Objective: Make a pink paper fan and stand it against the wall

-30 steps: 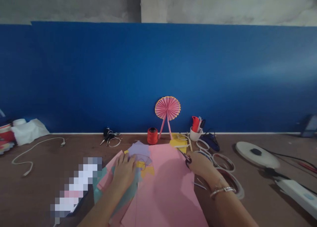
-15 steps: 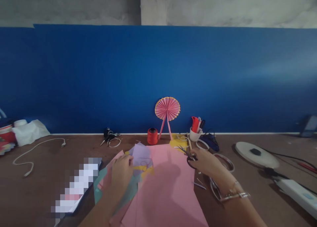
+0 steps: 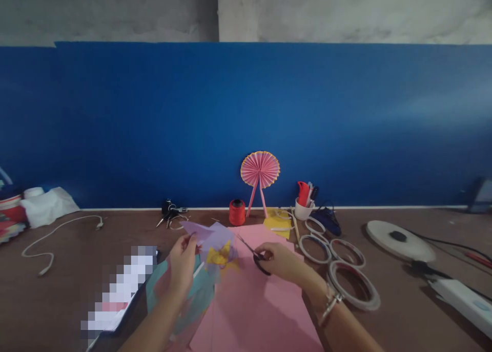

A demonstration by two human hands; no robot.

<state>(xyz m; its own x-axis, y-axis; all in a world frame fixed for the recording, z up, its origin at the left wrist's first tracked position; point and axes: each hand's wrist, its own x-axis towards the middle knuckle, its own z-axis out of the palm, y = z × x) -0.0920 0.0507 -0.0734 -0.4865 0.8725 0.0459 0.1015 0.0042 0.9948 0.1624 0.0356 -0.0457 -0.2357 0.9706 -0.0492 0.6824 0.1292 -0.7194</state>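
My left hand point(image 3: 183, 260) pinches a piece of purple paper point(image 3: 198, 232), lifted and tilted at the left of the work area. My right hand point(image 3: 274, 257) grips a pair of scissors point(image 3: 251, 248), with its blades pointing up and left toward that paper. Under the right hand lies a large pink sheet point(image 3: 257, 301). Between the hands are more purple paper point(image 3: 219, 235) and crumpled yellow scraps point(image 3: 220, 257). Teal paper point(image 3: 200, 293) spreads beneath my left wrist.
A pink folded-paper fan point(image 3: 260, 169) leans on the blue partition beside a red thread spool point(image 3: 237, 212). Rolls of tape point(image 3: 355, 285) lie to the right, near a white pen cup point(image 3: 303, 208). A phone-like device point(image 3: 119, 295), partly pixelated, and a white cable point(image 3: 49, 231) lie left.
My left hand has raised the purple paper off the pile. My right hand has moved left with the scissors, uncovering the tape rolls.
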